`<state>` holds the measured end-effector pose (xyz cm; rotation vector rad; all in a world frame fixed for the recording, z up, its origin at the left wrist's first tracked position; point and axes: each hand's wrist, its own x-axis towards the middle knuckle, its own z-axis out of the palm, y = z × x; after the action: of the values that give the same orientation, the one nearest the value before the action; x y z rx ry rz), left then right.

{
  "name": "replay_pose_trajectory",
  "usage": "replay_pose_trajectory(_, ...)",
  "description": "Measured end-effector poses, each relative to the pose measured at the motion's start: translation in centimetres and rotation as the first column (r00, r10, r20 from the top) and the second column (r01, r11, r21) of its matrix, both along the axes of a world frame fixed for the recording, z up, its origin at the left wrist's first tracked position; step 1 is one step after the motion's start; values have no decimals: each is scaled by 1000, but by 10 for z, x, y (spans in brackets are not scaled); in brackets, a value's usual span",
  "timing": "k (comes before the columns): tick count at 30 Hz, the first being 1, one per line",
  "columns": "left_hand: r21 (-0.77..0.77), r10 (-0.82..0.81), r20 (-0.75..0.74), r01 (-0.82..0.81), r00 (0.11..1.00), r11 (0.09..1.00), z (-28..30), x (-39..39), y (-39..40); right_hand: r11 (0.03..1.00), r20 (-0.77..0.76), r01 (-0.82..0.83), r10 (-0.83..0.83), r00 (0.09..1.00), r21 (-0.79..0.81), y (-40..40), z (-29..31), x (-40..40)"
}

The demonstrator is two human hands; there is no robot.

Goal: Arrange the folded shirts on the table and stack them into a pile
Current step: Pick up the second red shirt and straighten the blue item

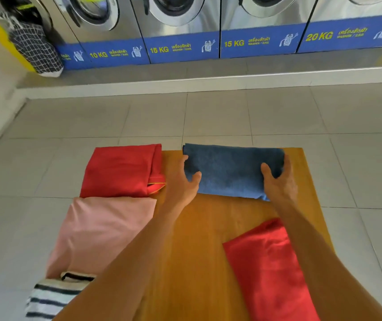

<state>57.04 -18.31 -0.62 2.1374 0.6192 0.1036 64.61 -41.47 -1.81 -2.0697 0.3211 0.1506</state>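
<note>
A folded blue shirt [229,170] lies at the far edge of the wooden table [197,228]. My left hand [183,181] grips its left end and my right hand [280,181] grips its right end, thumbs on top. A folded dark red shirt [120,171] sits at the far left, with a folded pink shirt [102,230] just in front of it. A black-and-white striped shirt [51,297] lies at the near left corner. A bright red shirt [271,269] rests at the near right, partly under my right forearm.
Grey tiled floor surrounds the table. A row of washing machines [178,31] on a raised step lines the far wall. A checked cloth [35,52] hangs from the leftmost machine's door.
</note>
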Motion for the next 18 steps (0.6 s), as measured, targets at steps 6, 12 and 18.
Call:
replay_pose_trajectory(6, 224, 53, -215, -4, 975, 974, -3, -10, 51, 986, -66, -170, 169, 983, -2, 58, -6, 8)
replay_pose_trajectory(12, 244, 65, -224, -9, 972, 970, -13, -22, 52, 987, -82, -146, 141, 987, -62, 65, -13, 4)
replay_pose_trajectory(18, 263, 68, -257, 2, 964, 965, -9, -24, 47, 969, -115, -243, 239, 964, -31, 56, -5, 3)
